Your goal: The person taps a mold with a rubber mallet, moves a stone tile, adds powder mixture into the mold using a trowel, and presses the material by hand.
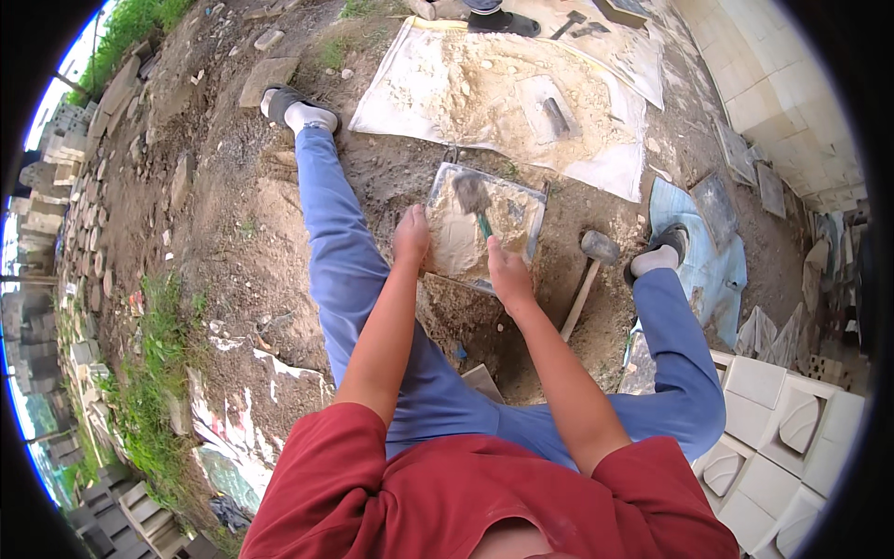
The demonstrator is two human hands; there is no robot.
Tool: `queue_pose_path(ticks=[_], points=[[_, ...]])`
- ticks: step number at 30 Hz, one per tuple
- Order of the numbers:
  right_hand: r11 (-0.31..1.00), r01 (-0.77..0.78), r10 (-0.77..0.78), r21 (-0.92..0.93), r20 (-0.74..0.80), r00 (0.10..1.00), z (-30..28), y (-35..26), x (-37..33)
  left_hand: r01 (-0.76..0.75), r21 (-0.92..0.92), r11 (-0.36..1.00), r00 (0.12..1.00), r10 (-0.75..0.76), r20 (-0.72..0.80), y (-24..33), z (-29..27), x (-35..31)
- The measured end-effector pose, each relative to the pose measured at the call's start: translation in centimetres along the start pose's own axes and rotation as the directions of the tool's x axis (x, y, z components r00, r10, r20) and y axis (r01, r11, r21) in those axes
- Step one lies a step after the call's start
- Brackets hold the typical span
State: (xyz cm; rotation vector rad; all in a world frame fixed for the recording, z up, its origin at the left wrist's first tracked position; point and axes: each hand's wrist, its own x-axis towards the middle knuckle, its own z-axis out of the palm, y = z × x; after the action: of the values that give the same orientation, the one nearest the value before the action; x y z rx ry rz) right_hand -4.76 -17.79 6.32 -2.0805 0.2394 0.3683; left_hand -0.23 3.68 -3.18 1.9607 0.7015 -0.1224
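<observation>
Between my legs lies a square, dark-rimmed mould [535,233] on the ground. Pale sandy mix [453,240] covers most of its inside. At its left edge my left hand [411,235] is closed, apparently gripping the rim; its fingertips are partly hidden. My right hand [508,276] is wrapped round the green handle of a small trowel [472,194]. The trowel's grey, dusty blade points away from me, over the mix. A mallet [601,247] with a pale wooden handle lies to the right of the mould, touched by neither hand.
Beyond the mould, a white sheet [396,98] carries a heap of pale powder [484,70] and a flat float [556,114] with a dark handle. Another person's shoe [504,22] stands at the far edge. Patterned pale blocks [752,382] are stacked at the right; stones and rubble lie left.
</observation>
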Motion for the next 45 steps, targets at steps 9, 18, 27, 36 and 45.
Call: queue_pose_path(ticks=[9, 18, 27, 36, 45], points=[[0.963, 0.116, -0.131, -0.243, -0.045, 0.990, 2.4, -1.0, -0.8, 0.203, 0.052, 0.978, 0.978, -0.205, 0.028, 1.4, -1.8, -0.1], [0.844, -0.019, 0.087, -0.536, 0.101, 0.991, 1.2, -1.3, 1.9, 0.158, -0.035, 0.987, 0.986, -0.160, -0.049, -0.1, -0.9, 0.3], [0.796, 0.113, -0.016, -0.594, 0.165, 0.986, -1.5, 0.2, 5.2, 0.114, -0.273, 0.955, 0.993, -0.121, -0.008, 0.0, 0.2, 0.6], [0.759, 0.126, 0.052, -0.638, 0.253, 0.966, -3.4, -0.8, 6.4, -0.338, -0.377, 0.862, 0.941, 0.307, -0.141, 0.0, -0.3, -0.6], [0.731, 0.303, -0.175, -0.612, 0.261, 0.949, -5.2, 0.9, 8.2, -0.322, -0.296, 0.899, 0.942, 0.274, -0.192, -0.4, -0.2, -0.6]])
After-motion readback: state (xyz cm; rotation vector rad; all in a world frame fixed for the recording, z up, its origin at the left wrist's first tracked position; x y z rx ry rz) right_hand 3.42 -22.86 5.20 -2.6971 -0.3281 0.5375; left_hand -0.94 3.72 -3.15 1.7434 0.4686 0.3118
